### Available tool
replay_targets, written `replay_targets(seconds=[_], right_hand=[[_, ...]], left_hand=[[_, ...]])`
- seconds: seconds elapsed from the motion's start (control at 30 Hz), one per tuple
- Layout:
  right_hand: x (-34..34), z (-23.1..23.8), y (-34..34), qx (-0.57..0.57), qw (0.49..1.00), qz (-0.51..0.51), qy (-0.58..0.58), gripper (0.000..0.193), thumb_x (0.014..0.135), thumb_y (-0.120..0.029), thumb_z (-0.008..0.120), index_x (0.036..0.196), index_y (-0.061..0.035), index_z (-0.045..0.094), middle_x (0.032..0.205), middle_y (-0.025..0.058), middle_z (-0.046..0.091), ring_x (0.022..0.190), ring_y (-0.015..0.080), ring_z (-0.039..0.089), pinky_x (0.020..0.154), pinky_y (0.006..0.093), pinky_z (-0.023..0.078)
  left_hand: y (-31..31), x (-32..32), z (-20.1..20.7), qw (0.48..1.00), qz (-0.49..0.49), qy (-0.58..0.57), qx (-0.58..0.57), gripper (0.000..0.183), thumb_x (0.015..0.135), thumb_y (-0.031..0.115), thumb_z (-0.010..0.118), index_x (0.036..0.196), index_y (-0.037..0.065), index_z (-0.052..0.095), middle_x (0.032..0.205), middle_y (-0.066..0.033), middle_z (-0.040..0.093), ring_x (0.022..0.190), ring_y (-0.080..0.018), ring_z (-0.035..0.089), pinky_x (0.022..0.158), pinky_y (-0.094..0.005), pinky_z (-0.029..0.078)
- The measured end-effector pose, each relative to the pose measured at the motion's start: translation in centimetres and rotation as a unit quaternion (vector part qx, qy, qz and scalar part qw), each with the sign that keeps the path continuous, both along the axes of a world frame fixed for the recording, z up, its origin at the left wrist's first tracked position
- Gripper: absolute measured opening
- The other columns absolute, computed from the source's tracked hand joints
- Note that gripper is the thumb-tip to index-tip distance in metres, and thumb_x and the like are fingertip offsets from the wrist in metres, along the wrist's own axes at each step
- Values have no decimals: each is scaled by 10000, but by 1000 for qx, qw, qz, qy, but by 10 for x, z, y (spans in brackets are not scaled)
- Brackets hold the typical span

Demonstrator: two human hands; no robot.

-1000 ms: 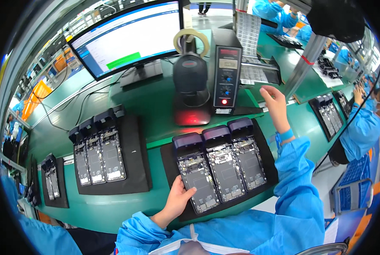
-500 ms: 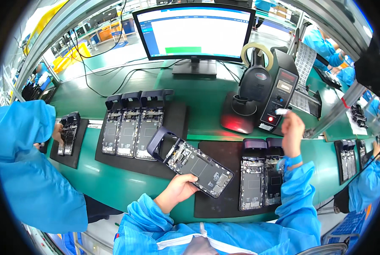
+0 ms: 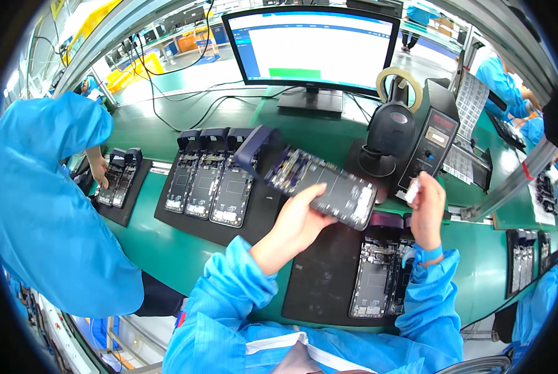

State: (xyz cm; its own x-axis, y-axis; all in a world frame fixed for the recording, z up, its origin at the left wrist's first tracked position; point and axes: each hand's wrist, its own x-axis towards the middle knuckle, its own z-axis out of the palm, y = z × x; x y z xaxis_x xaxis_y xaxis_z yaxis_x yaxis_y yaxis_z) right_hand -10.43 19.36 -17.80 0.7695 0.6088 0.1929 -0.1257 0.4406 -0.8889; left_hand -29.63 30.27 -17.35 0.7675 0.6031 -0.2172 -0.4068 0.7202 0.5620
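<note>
My left hand (image 3: 294, 224) grips an opened smartphone (image 3: 338, 190) by its lower long edge, thumb on top. The phone's circuitry faces up, and a dark purple hooked bracket (image 3: 251, 149) is attached at its left end. It is held tilted above the mat, near the scanner. Between the fingertips of my right hand (image 3: 431, 209) is a small white label-like piece (image 3: 412, 191), in front of the black control box (image 3: 430, 143). Below that hand, two more opened phones (image 3: 373, 277) lie on the black mat (image 3: 316, 274), the right one partly hidden by my sleeve.
Three opened phones (image 3: 207, 184) with brackets lie on another mat at left. A scanner on a stand (image 3: 391, 128), with a tape roll (image 3: 383, 78) behind it, stands beside the control box. A monitor (image 3: 316, 47) is behind. At far left a co-worker's hand (image 3: 98, 169) reaches toward phones.
The held phone has moved up and right toward the scanner. My right hand has lowered slightly, the white piece still at its fingertips. The whole view has shifted a little.
</note>
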Motion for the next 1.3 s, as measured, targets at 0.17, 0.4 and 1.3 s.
replay_targets(seconds=[0.17, 0.4, 1.3], right_hand=[[-1, 33, -23, 92, 993, 36, -61, 309, 843, -178, 430, 563, -76, 350, 512, -1, 313, 470, 75, 278, 441, 231, 212], [-6, 39, -31, 99, 986, -1, -131, 310, 826, -162, 436, 556, -69, 315, 512, 7, 288, 480, 81, 248, 446, 249, 173], [-83, 28, -31, 131, 950, 267, -99, 295, 702, -140, 696, 879, -11, 499, 1272, 266, 309, 1086, 235, 439, 854, 341, 407]], left_hand=[[10, 37, -3, 998, 63, -20, -10, 242, 845, 149, 435, 1018, -16, 465, 1040, -144, 510, 1006, -259, 474, 915, -460, 365], [4, 38, 1, 999, 27, -24, 31, 265, 858, 205, 408, 1003, -6, 478, 1026, -125, 527, 987, -245, 490, 911, -455, 366], [-55, -13, -62, 864, -23, 99, 494, 519, 767, -61, 375, 1275, -16, 273, 1190, -131, 428, 1095, -203, 446, 927, -302, 353]])
